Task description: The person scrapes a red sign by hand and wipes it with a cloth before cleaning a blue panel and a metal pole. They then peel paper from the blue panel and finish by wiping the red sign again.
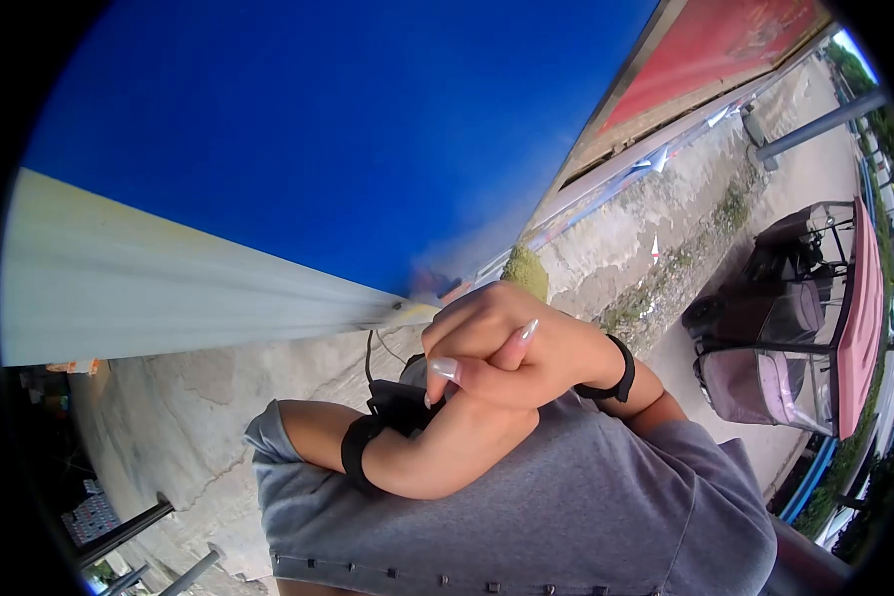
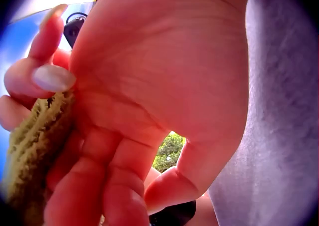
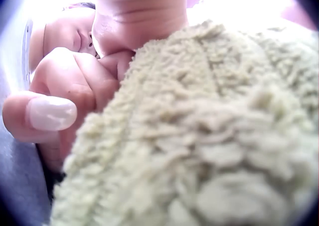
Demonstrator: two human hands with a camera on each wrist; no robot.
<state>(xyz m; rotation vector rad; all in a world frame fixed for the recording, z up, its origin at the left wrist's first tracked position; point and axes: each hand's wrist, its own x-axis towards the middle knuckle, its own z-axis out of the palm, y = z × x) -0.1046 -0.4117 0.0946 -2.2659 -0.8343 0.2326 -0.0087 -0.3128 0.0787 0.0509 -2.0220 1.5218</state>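
A fuzzy yellow-green cloth (image 1: 524,270) shows just beyond the two hands in the head view. My right hand (image 1: 526,348) grips it from the right, and my left hand (image 1: 467,437) lies against the right one with curled fingers. The left wrist view shows the left palm (image 2: 164,71) close up, the cloth (image 2: 37,156) pressed at its left side and a pale-nailed digit (image 2: 55,79) over it. Bunched cloth (image 3: 214,131) fills much of the right wrist view, beside bent fingers (image 3: 75,81); which hand these belong to I cannot tell. Much of the gripped part is hidden.
A large blue panel (image 1: 318,129) with a pale edge (image 1: 169,278) stands in front of the hands. A red panel (image 1: 705,74) adjoins it. Rough concrete (image 1: 209,417) lies below, and a pink-roofed three-wheeler (image 1: 859,318) is parked to the right, near a grey pole (image 1: 819,124).
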